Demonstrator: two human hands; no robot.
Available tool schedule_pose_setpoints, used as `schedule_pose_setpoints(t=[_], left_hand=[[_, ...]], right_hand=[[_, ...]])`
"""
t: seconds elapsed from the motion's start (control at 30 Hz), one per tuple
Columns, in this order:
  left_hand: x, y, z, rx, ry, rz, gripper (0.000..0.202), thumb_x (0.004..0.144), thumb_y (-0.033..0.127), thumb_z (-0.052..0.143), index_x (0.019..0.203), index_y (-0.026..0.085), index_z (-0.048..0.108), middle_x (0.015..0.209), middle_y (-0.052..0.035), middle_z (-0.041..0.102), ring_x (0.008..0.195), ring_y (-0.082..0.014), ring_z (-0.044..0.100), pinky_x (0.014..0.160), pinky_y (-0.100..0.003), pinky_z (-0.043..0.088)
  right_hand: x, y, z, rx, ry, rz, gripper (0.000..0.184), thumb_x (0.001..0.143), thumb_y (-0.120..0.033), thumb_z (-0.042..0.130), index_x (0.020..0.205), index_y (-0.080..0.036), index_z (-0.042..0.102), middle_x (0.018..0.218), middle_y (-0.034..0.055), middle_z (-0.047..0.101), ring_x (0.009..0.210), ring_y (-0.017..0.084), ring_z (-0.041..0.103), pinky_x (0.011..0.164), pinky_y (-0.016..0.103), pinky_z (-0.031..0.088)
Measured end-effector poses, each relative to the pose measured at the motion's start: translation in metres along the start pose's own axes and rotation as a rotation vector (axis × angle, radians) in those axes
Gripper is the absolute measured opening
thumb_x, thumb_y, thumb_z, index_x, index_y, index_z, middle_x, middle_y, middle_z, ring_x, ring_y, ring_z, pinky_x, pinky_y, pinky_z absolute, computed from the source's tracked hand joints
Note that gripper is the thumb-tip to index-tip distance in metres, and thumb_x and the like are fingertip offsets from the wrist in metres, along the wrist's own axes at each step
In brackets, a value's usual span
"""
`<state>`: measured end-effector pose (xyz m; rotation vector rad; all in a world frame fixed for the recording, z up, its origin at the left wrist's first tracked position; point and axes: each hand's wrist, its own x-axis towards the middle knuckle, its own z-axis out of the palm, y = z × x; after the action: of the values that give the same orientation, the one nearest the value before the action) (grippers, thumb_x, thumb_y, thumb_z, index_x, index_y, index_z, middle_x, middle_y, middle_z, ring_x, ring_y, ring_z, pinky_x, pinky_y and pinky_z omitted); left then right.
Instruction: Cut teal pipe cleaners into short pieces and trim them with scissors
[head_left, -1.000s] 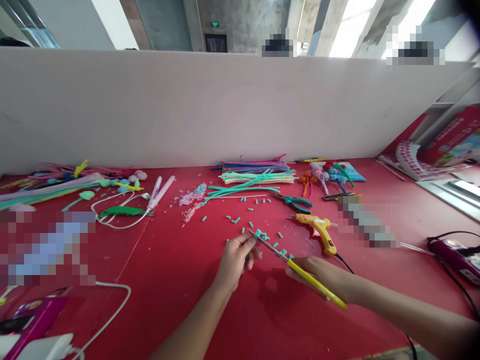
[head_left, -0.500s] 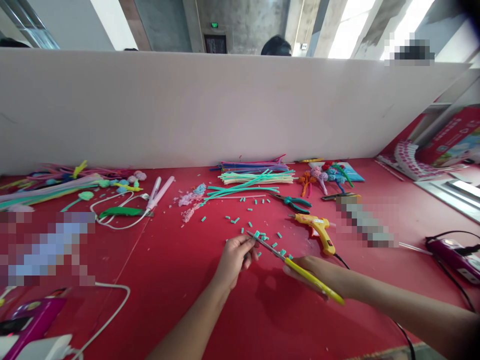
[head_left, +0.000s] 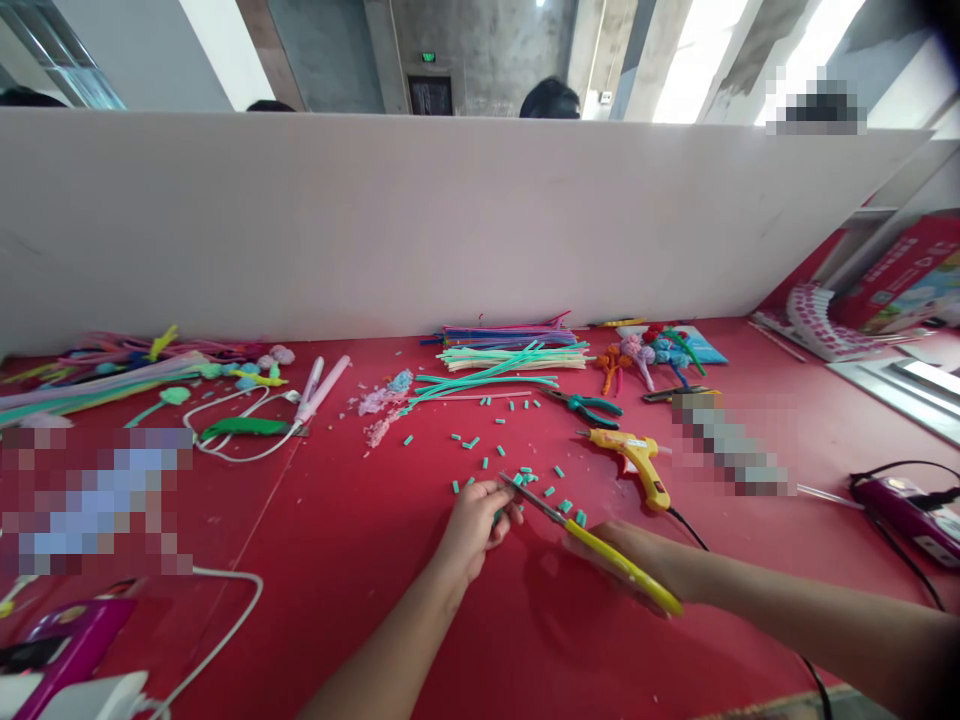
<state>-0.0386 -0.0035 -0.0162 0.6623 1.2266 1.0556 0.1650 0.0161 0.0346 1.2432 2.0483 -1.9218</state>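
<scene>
My left hand (head_left: 472, 526) is closed in a pinch on a teal pipe cleaner (head_left: 517, 481), whose short end sticks out past the fingertips; the rest is mostly hidden by the fingers. Wrapped round the yellow handles of a pair of scissors (head_left: 626, 570) is my right hand (head_left: 621, 545). The scissor blades point left and reach the pipe cleaner at my left fingertips. Short teal pipe cleaner pieces (head_left: 559, 471) lie scattered on the red table (head_left: 360, 600) just beyond both hands. Longer teal pipe cleaners (head_left: 487, 382) lie farther back.
A yellow glue gun (head_left: 637, 465) and teal-handled pliers (head_left: 592, 408) lie right of the pieces. Bundled pipe cleaners (head_left: 517, 335) rest by the white partition (head_left: 420, 220). At left are a pink styling iron (head_left: 322, 388) and a green-handled cutter (head_left: 247, 427), with a white cable.
Both hands have shifted slightly toward me, with the scissor tips still at the left fingertips. The left hand has turned a little, and the pipe cleaner end sits slightly lower.
</scene>
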Motion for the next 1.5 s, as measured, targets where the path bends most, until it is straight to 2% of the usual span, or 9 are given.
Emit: schedule_pose_setpoints(t=[0.1,0.23,0.4,0.53,0.7,0.9,1.03,1.3,1.5], left_hand=[[-0.001,0.001,0.000,-0.001,-0.018,0.004,0.021,0.067,0.032,0.053,0.059,0.013,0.050,0.051,-0.0011,0.056,0.030,-0.0018,0.028,0.032,-0.018,0.010],[-0.007,0.006,0.004,0.007,-0.061,0.023,0.024,0.069,0.037,0.052,0.068,0.013,0.053,0.052,-0.0001,0.056,0.031,-0.0025,0.031,0.032,-0.018,0.012],[-0.022,0.012,0.012,0.033,-0.279,0.015,0.028,0.073,0.039,0.050,0.075,0.012,0.055,0.053,-0.0015,0.057,0.032,-0.0026,0.032,0.033,-0.018,0.014],[-0.028,0.016,0.013,0.042,-0.380,0.004,0.027,0.076,0.037,0.047,0.076,0.011,0.055,0.054,-0.0025,0.058,0.031,-0.0016,0.032,0.033,-0.018,0.014],[-0.028,0.016,0.013,0.036,-0.401,-0.005,0.026,0.076,0.035,0.047,0.074,0.011,0.056,0.052,-0.0020,0.057,0.030,-0.0013,0.031,0.032,-0.018,0.013],[-0.027,0.015,0.014,0.068,-0.427,-0.050,0.026,0.076,0.035,0.046,0.075,0.011,0.054,0.053,-0.0021,0.058,0.029,-0.0015,0.030,0.030,-0.017,0.013],[-0.026,0.013,0.012,0.118,-0.427,-0.105,0.023,0.075,0.034,0.048,0.071,0.012,0.052,0.053,-0.0024,0.058,0.029,-0.0020,0.032,0.028,-0.016,0.014],[-0.023,0.009,0.010,0.174,-0.443,-0.085,0.021,0.074,0.032,0.047,0.078,0.013,0.054,0.054,-0.0012,0.059,0.032,-0.0041,0.040,0.029,-0.015,0.023],[-0.019,0.011,0.007,0.176,-0.260,0.029,0.023,0.074,0.035,0.047,0.066,0.014,0.051,0.047,0.0017,0.053,0.029,-0.0032,0.035,0.029,-0.016,0.016]], right_hand=[[0.005,0.007,0.002,0.043,-0.018,0.094,0.043,0.075,-0.056,0.036,0.054,-0.019,0.035,0.040,-0.0053,0.032,0.032,0.005,0.029,0.032,0.020,0.021],[0.015,0.013,-0.002,0.068,0.120,0.107,0.043,0.072,-0.058,0.039,0.055,-0.019,0.037,0.039,-0.0065,0.032,0.031,0.005,0.029,0.030,0.019,0.021],[0.026,-0.001,-0.004,0.178,0.172,-0.051,0.042,0.074,-0.054,0.040,0.053,-0.019,0.031,0.042,-0.0082,0.030,0.032,0.004,0.035,0.034,0.018,0.029],[0.030,-0.016,0.002,0.330,0.097,-0.166,0.035,0.076,-0.046,0.042,0.056,-0.018,0.035,0.042,-0.0094,0.029,0.032,0.004,0.035,0.037,0.018,0.031],[0.034,-0.015,0.006,0.339,0.012,-0.162,0.027,0.079,-0.039,0.036,0.063,-0.018,0.042,0.040,-0.0093,0.030,0.032,0.006,0.035,0.037,0.020,0.033],[0.033,-0.011,-0.003,0.119,0.038,-0.195,0.035,0.078,-0.035,0.040,0.048,-0.016,0.038,0.038,-0.0054,0.037,0.035,0.006,0.041,0.038,0.018,0.031],[0.031,-0.017,-0.006,-0.157,0.095,-0.261,0.020,0.075,-0.025,0.042,0.057,-0.016,0.043,0.043,-0.0058,0.043,0.037,0.005,0.041,0.036,0.016,0.027],[0.023,-0.024,-0.011,-0.184,0.135,-0.227,0.024,0.075,-0.027,0.039,0.053,-0.018,0.036,0.040,-0.0057,0.041,0.038,0.006,0.041,0.038,0.017,0.029],[0.017,-0.023,-0.016,-0.219,0.220,-0.150,0.028,0.078,-0.039,0.037,0.059,-0.019,0.036,0.041,-0.0066,0.038,0.036,0.007,0.040,0.039,0.019,0.031]])
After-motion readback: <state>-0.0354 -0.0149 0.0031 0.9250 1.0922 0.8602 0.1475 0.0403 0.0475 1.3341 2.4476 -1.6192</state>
